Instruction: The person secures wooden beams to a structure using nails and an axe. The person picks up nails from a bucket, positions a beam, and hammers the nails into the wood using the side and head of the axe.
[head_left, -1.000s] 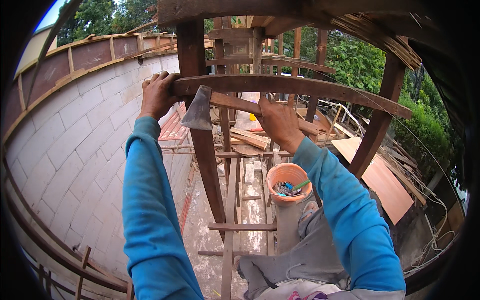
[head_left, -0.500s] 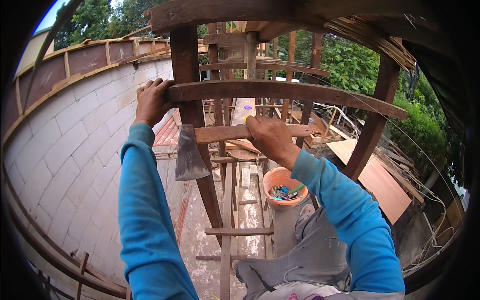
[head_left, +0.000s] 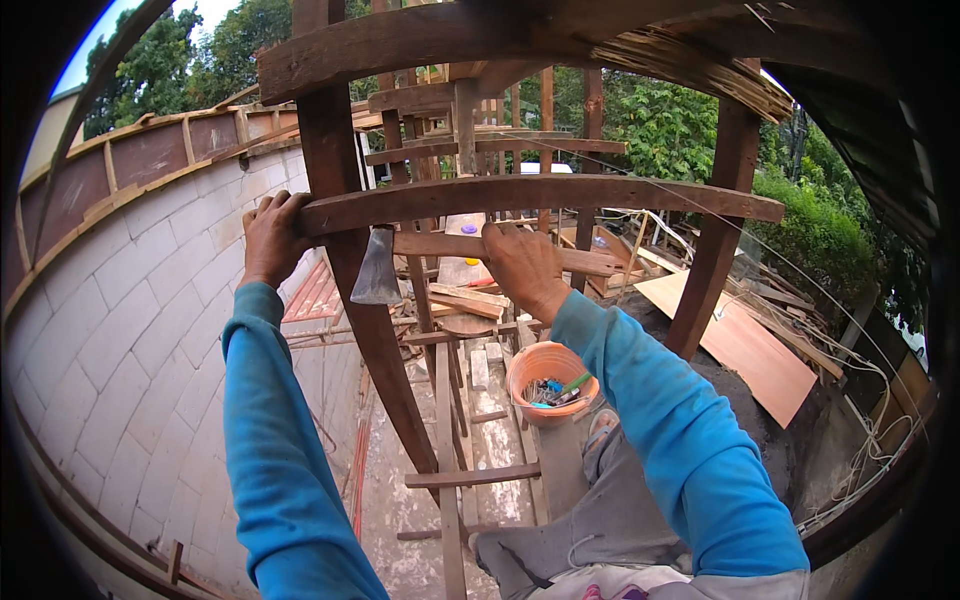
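Observation:
My left hand (head_left: 272, 240) is closed around the left end of a dark wooden crossbar (head_left: 560, 193), beside an upright post (head_left: 330, 145). In my right hand (head_left: 525, 268) is an axe (head_left: 377, 272), gripped around the middle of its wooden handle. The handle lies nearly level just under the crossbar, and the steel head points left with its blade downward in front of the post. My right fingertips are partly hidden behind the handle.
An orange bucket (head_left: 547, 359) of small hardware stands on a plank near my foot. Pale block wall (head_left: 150, 340) runs along the left. A second post (head_left: 715, 240) carries the crossbar's right side; a plywood sheet (head_left: 757, 367) and scrap timber lie beyond it. More beams hang overhead.
The axe has risen closer to the crossbar, and its head has turned so it looks narrower. My left hand keeps its hold on the crossbar. The view has shifted slightly.

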